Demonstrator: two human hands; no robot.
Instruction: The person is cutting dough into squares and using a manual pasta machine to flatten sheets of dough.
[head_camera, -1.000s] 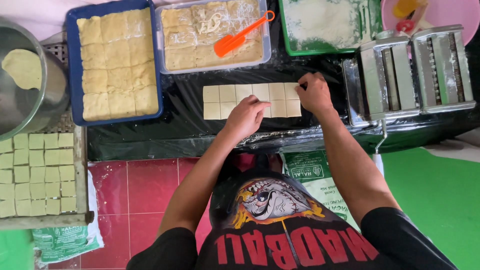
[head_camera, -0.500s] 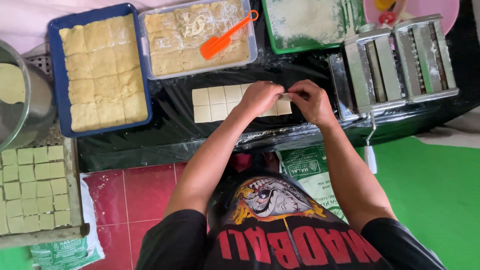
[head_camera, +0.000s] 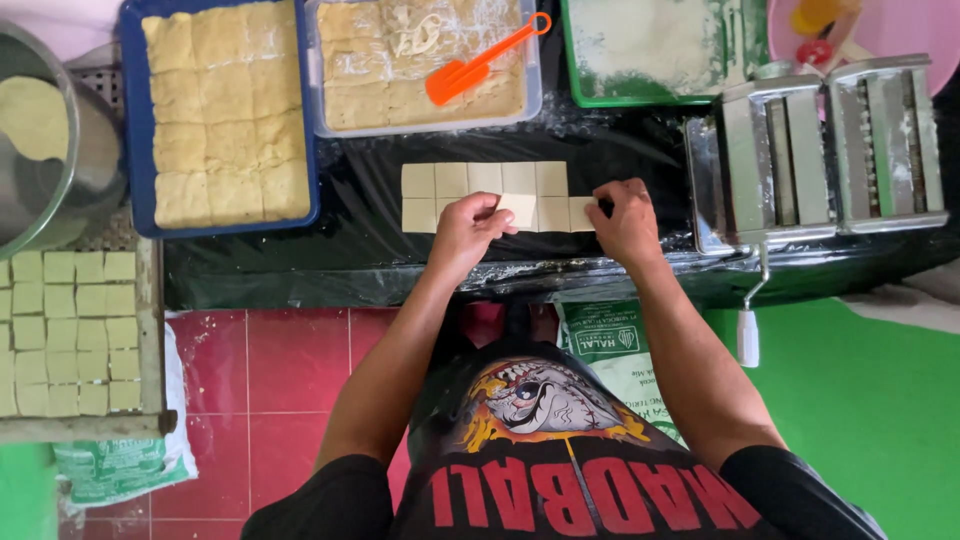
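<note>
Dough squares (head_camera: 485, 180) lie in two rows on the black-covered counter (head_camera: 300, 270), and both hands work the lower row — the step looks like laying out or lifting cut pieces one by one. The left hand (head_camera: 470, 228) pinches one square (head_camera: 520, 208) between curled fingers; the right hand (head_camera: 625, 215) grips the square at the row's right end. The next move seems to call for a light pinch, so the soft dough keeps its shape. Count: five squares in the upper row, about four showing below; two trays of dough (head_camera: 225, 110), one orange scraper (head_camera: 470, 70), one pasta roller (head_camera: 820, 150).
</note>
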